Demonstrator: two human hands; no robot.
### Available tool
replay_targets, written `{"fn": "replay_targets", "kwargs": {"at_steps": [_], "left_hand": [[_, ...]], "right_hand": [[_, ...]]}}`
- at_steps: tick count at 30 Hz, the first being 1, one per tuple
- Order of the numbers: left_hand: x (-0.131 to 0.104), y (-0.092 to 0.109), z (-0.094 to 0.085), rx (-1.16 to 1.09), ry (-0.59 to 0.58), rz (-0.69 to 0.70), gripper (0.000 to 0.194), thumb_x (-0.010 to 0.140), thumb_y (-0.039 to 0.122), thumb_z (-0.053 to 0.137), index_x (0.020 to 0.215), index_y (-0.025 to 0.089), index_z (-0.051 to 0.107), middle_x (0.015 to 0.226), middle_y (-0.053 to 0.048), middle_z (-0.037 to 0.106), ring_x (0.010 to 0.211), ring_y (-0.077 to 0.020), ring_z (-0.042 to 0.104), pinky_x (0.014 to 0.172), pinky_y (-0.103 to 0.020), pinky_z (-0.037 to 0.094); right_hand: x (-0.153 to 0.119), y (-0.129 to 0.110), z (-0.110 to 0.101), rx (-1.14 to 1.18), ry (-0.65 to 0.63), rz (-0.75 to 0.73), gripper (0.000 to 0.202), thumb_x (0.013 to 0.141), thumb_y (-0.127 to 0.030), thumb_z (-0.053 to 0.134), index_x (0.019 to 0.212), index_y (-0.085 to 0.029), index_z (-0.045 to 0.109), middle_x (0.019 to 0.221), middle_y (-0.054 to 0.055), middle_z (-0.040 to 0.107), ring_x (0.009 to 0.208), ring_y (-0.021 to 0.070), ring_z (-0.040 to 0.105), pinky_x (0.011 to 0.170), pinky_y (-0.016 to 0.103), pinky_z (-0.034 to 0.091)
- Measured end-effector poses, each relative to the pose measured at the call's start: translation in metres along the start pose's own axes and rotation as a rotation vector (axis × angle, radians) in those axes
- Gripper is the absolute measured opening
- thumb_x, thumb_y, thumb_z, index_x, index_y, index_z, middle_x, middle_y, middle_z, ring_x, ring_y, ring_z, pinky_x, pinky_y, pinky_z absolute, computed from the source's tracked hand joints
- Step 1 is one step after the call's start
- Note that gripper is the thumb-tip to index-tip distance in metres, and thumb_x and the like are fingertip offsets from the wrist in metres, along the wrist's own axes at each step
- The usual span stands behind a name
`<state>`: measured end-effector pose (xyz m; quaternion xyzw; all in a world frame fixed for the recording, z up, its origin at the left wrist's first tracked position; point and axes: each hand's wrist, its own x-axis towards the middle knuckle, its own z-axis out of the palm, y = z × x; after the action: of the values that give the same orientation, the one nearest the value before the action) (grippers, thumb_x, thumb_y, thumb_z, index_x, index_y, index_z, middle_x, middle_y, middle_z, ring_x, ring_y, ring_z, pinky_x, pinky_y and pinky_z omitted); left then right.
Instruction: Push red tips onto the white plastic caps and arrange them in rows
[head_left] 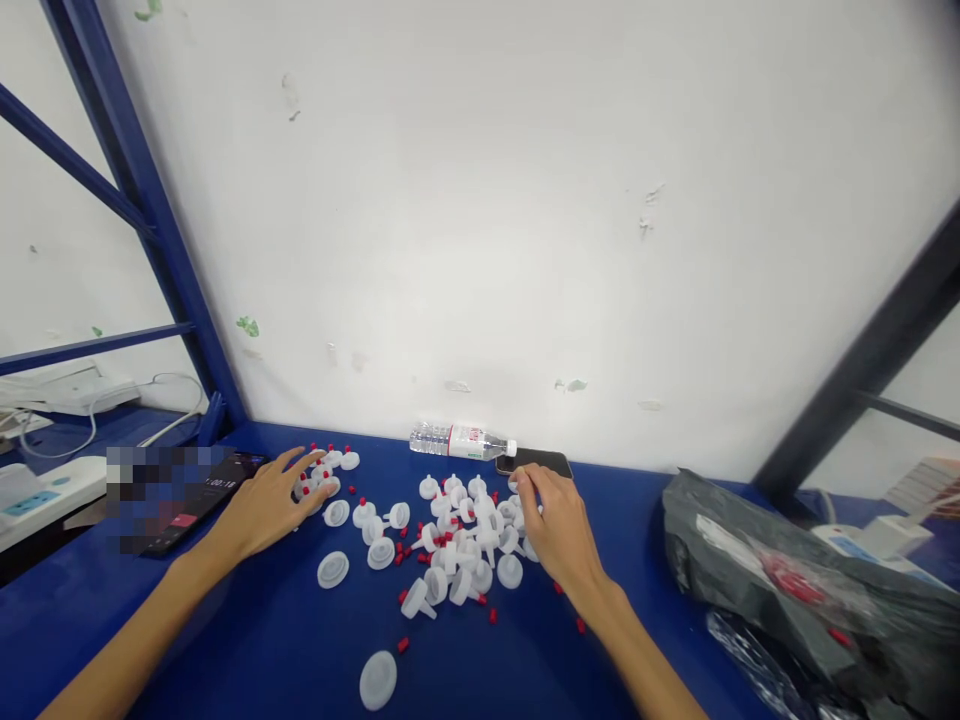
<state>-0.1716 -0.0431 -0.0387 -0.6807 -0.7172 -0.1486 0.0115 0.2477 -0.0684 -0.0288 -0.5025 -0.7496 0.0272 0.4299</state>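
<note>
White plastic spout caps (469, 550), round discs with a narrow spout, lie in a loose pile in the middle of the blue table, with small red tips (403, 645) scattered among them. My left hand (270, 500) reaches over a smaller group at the left, its thumb and fingers spread around white caps fitted with red tips (349, 458). At the pile's right edge is my right hand (555, 515), its fingers bent and close together. White caps lie beside its fingertips; whatever it pinches is hidden. One white cap (378, 680) lies alone near the front.
Against the wall lies a water bottle (469, 441) on its side, with a dark phone (551, 461) partly behind my right hand. A phone showing a timer (214, 490) is at left. Grey plastic bags (720, 560) sit at right. Blue frame posts (161, 220) and a power strip (52, 500) flank the table.
</note>
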Motion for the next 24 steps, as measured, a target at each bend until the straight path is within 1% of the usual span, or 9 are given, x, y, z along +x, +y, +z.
{"fn": "replay_targets", "kwargs": {"at_steps": [3,6,8,12,15,18,20,22,24], "left_hand": [[0.001,0.002,0.003,-0.004,0.001,0.01,0.068,0.095,0.068,0.045,0.145,0.024,0.059,0.146,-0.018,0.063,0.129,-0.0409,0.064,0.103,-0.052,0.053],[0.003,0.005,0.004,0.01,0.01,0.014,0.063,0.095,0.069,0.044,0.133,0.021,0.062,0.128,-0.018,0.067,0.12,-0.0422,0.066,0.091,-0.05,0.056],[0.006,0.005,0.005,0.023,0.01,0.034,0.059,0.096,0.065,0.042,0.128,0.019,0.062,0.12,-0.018,0.067,0.119,-0.0426,0.065,0.088,-0.05,0.056],[0.013,0.002,0.011,0.044,-0.009,0.079,0.052,0.099,0.055,0.034,0.125,0.02,0.06,0.117,-0.018,0.066,0.12,-0.0419,0.062,0.089,-0.051,0.055],[0.016,0.001,0.015,0.041,-0.047,0.106,0.048,0.1,0.054,0.03,0.124,0.023,0.058,0.117,-0.016,0.065,0.121,-0.0389,0.064,0.084,-0.045,0.054],[0.015,0.007,0.015,0.036,-0.089,0.125,0.048,0.103,0.055,0.025,0.122,0.024,0.057,0.117,-0.014,0.065,0.1,-0.0344,0.072,0.071,-0.04,0.05],[0.012,0.014,0.013,0.037,-0.104,0.135,0.047,0.104,0.054,0.024,0.12,0.023,0.055,0.118,-0.015,0.066,0.085,-0.0319,0.073,0.067,-0.038,0.046],[0.01,0.023,0.009,0.031,-0.112,0.143,0.042,0.103,0.053,0.025,0.115,0.024,0.054,0.115,-0.014,0.068,0.081,-0.0305,0.072,0.067,-0.037,0.043],[0.008,0.031,0.006,0.014,-0.119,0.144,0.036,0.103,0.053,0.028,0.107,0.025,0.051,0.108,-0.01,0.071,0.082,-0.0297,0.072,0.068,-0.035,0.04]], "right_hand": [[0.0,0.0,0.001,0.001,-0.004,-0.001,0.033,0.113,-0.026,0.038,0.096,-0.023,0.066,0.091,0.005,0.076,0.087,0.0251,0.071,0.083,0.037,0.044],[-0.002,0.0,0.002,0.002,-0.017,-0.002,0.032,0.113,-0.026,0.038,0.097,-0.023,0.066,0.093,0.005,0.076,0.087,0.0248,0.072,0.083,0.036,0.045],[-0.002,0.001,0.003,0.002,-0.027,-0.002,0.032,0.113,-0.026,0.038,0.097,-0.023,0.066,0.092,0.005,0.076,0.087,0.0245,0.071,0.083,0.036,0.045],[-0.004,0.002,0.006,-0.004,-0.028,-0.022,0.03,0.112,-0.025,0.04,0.097,-0.023,0.066,0.091,0.003,0.076,0.087,0.0235,0.072,0.082,0.034,0.045],[-0.004,0.002,0.007,-0.016,-0.028,-0.039,0.03,0.111,-0.023,0.04,0.096,-0.023,0.066,0.092,0.003,0.076,0.087,0.0232,0.072,0.081,0.033,0.045],[-0.004,0.001,0.008,-0.018,-0.041,-0.034,0.03,0.111,-0.023,0.04,0.097,-0.023,0.066,0.094,0.004,0.077,0.087,0.0231,0.073,0.081,0.033,0.045],[-0.005,0.0,0.008,-0.011,-0.055,-0.025,0.03,0.111,-0.024,0.04,0.097,-0.023,0.066,0.094,0.003,0.077,0.086,0.0229,0.072,0.08,0.033,0.044],[-0.005,-0.001,0.007,-0.007,-0.07,-0.018,0.03,0.111,-0.024,0.04,0.096,-0.023,0.065,0.092,0.003,0.076,0.084,0.0227,0.071,0.078,0.033,0.043],[-0.006,-0.002,0.007,-0.007,-0.084,-0.012,0.03,0.111,-0.024,0.04,0.094,-0.023,0.065,0.089,0.002,0.075,0.082,0.0228,0.07,0.076,0.032,0.042]]}}
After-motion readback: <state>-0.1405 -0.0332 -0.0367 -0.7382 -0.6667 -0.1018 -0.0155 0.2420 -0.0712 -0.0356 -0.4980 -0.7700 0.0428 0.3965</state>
